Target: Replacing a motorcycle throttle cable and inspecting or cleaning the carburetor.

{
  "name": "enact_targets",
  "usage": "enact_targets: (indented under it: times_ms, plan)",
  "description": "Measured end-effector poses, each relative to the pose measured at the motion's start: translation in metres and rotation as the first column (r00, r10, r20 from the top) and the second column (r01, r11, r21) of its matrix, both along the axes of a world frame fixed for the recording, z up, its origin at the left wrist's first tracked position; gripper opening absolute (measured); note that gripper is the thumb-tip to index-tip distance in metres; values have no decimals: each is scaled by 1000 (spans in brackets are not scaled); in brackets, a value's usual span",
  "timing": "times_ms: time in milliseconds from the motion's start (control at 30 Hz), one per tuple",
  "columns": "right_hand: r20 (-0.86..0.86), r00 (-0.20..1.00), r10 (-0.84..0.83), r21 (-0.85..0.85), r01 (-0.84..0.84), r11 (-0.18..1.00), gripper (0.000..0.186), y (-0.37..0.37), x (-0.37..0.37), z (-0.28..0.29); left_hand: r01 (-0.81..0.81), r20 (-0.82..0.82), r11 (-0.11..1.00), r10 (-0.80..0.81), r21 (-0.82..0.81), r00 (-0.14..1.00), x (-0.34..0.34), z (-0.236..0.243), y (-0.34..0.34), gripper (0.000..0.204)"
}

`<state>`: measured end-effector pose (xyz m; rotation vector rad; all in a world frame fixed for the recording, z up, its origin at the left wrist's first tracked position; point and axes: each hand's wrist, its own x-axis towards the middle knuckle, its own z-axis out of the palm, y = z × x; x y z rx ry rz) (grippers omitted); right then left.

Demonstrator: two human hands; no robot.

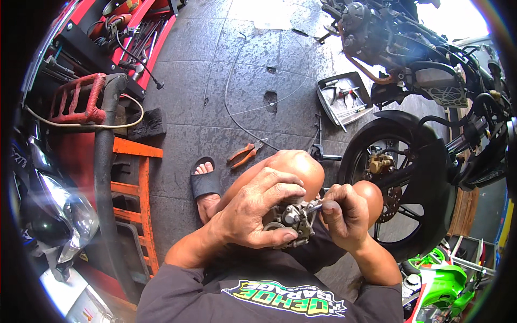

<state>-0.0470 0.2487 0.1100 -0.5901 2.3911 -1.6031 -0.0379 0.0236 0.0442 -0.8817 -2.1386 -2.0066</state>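
My left hand (264, 207) is wrapped round a small grey metal carburetor (293, 220), with the thumb along its near side and the fingers over its far side. It is held above my lap, close to my bent knees. My right hand (344, 212) is closed in a pinch at the carburetor's right side. A thin, shiny metal end shows by the right thumb and touches the carburetor; the fingers hide the rest, so I cannot tell its kind.
Orange-handled pliers (247, 153) and a long black cable (229, 91) lie on the tiled floor. A tool tray (321, 102) stands beside a motorcycle's front wheel (350, 141) on the right. On the left are an orange metal frame (142, 194) and a red tool cabinet (156, 43).
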Motion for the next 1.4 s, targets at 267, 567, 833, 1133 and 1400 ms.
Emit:
enact_targets:
  times_ms: [267, 567, 833, 1133, 1400]
  plan:
    - [99, 990, 96, -1, -96, 995, 14, 2, -10, 17, -20, 134, 990, 1, 142, 991, 9, 3, 6, 50]
    - [381, 915, 130, 9, -144, 990, 16, -7, -36, 24, -168, 78, 983, 161, 80, 984, 22, -1, 9, 23]
    - [185, 963, 198, -14, -199, 980, 15, -22, -42, 31, -316, 509, 899, 128, 302, 851, 31, 9, 20, 19]
    - [178, 975, 135, 102, -155, 983, 15, -23, -45, 39, -599, -64, 801, 598, 4, 799, 26, 6, 37, 26]
    - [410, 838, 360, 93, -431, 898, 29, -25, -75, 40, -409, 167, 868, 376, 282, 912, 22, -14, 32, 29]
